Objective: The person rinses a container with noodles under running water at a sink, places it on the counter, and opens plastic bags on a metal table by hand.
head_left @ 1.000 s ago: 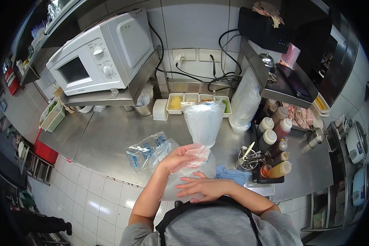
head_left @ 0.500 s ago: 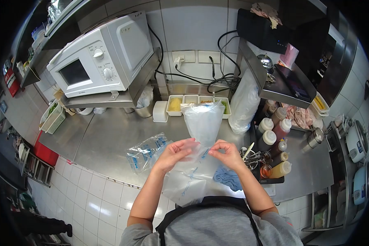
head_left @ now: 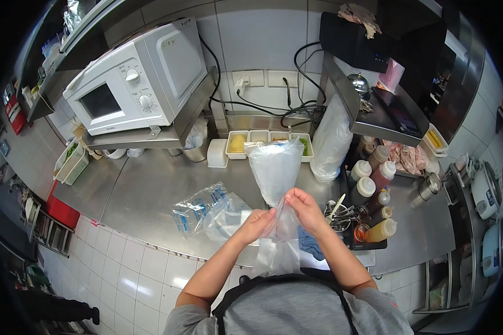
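Observation:
Between my hands is a thin clear plastic bag (head_left: 278, 257), gathered at the top and hanging down toward my apron. My left hand (head_left: 258, 223) pinches one side of it. My right hand (head_left: 304, 209) grips the other side a little higher up, fingers closed. Just beyond my hands, a whitish stack of plastic bags (head_left: 274, 167) lies on the steel counter. To the left rests a crinkled clear wrapper with blue print (head_left: 198, 206). A blue cloth (head_left: 312, 244) lies beside my right forearm, partly hidden by it.
Squeeze bottles (head_left: 366, 187) and whisks (head_left: 343, 215) crowd the right side. Food containers (head_left: 237, 145) line the back wall near a long plastic-wrapped bundle (head_left: 331, 142). A microwave (head_left: 134, 78) sits on a raised shelf at left; another shelf (head_left: 385, 111) overhangs the right.
My hands have come closer together, my left moving right and down. The bag, spread out before, is now bunched between them and hangs narrower.

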### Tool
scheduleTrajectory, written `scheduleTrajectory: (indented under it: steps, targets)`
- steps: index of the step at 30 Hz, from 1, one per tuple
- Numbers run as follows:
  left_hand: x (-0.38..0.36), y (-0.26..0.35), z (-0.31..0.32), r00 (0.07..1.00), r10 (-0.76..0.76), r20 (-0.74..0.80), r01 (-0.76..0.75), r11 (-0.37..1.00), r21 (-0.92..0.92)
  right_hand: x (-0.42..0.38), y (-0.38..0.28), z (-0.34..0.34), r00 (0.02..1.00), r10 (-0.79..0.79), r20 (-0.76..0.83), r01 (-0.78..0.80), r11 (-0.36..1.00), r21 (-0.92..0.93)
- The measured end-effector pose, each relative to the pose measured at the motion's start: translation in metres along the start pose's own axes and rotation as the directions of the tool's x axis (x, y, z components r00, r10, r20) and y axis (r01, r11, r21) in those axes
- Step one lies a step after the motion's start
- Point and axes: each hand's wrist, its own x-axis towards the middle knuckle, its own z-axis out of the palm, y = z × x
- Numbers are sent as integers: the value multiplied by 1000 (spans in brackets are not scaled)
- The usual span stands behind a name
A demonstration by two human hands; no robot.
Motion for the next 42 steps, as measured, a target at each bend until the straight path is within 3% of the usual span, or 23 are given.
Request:
scheduleTrajectory:
  steps: [1,2,4,5,7,8,10,13,16,17,19,20,21,23,24,26,29,32,33,38,40,41,42]
  targets:
    - [4,-4,2,999,-6,-32,6,1000,11,-1,-4,3,989,149,22,-150,959,239]
    - [6,-6,4,998,-10,-64,12,1000,21,-1,-8,0,975,206,80,-220,941,259]
    - [10,13,2,983,180,-47,-185,967,-175,0,-17,-14,932,305,196,-352,891,286]
    - [14,24,-1,961,272,-53,-276,922,-271,2,-14,-19,937,301,175,-331,927,177]
    - [18,39,-16,960,276,-54,-279,909,-310,10,-7,-28,947,290,140,-285,957,-52]
    - [22,47,-23,958,281,-56,-283,901,-330,14,-14,-32,964,227,139,-220,973,-62]
    - [29,71,-28,960,261,-97,-277,930,-240,31,-45,-32,986,97,136,-87,993,-78]
    - [59,109,-39,960,224,-167,-244,964,-107,75,-84,-30,992,-128,6,125,949,-291]
    - [95,108,-69,960,118,-255,-108,993,53,123,-61,-54,976,-200,-91,142,888,-437]
    - [112,75,-89,942,20,-336,-18,1000,10,137,-43,-67,970,-213,-114,132,863,-488]
    - [109,19,-109,957,-29,-290,19,999,-38,125,-5,-64,936,-76,-344,-105,872,-478]
    - [97,14,-67,899,14,-438,-153,946,-284,117,9,-60,904,-15,-427,-211,854,-476]
    - [126,-69,-117,803,-336,-492,186,926,-329,107,25,-58,860,46,-508,-316,829,-461]
    - [95,-58,-74,824,-316,-470,174,931,-321,95,97,-78,849,-154,-505,-279,683,-676]
    - [96,-80,-69,786,-266,-557,161,960,-231,89,123,-83,817,-220,-533,-329,582,-744]
    - [102,-99,-59,738,-147,-659,59,986,-153,86,130,-78,787,-211,-579,-333,644,-688]
    - [100,-100,-21,572,88,-816,-77,996,53,82,124,-69,766,-325,-555,-273,618,-738]
    - [110,-135,-21,429,302,-851,-5,943,332,81,124,-61,733,-386,-559,-202,662,-722]
    - [103,-115,-11,419,400,-815,80,878,471,81,123,-61,732,-403,-549,-188,655,-731]
    - [84,-117,-29,554,528,-644,100,725,681,69,131,-74,782,-420,-460,-128,614,-778]
    - [72,-117,-49,575,601,-555,127,605,786,43,127,-81,859,-311,-406,-196,534,-823]
    - [62,-105,-63,615,485,-622,199,668,717,22,113,-73,892,-282,-354,-202,452,-869]
    - [54,-92,-72,538,592,-601,315,520,794,-3,98,-64,921,-241,-306,-206,364,-908]
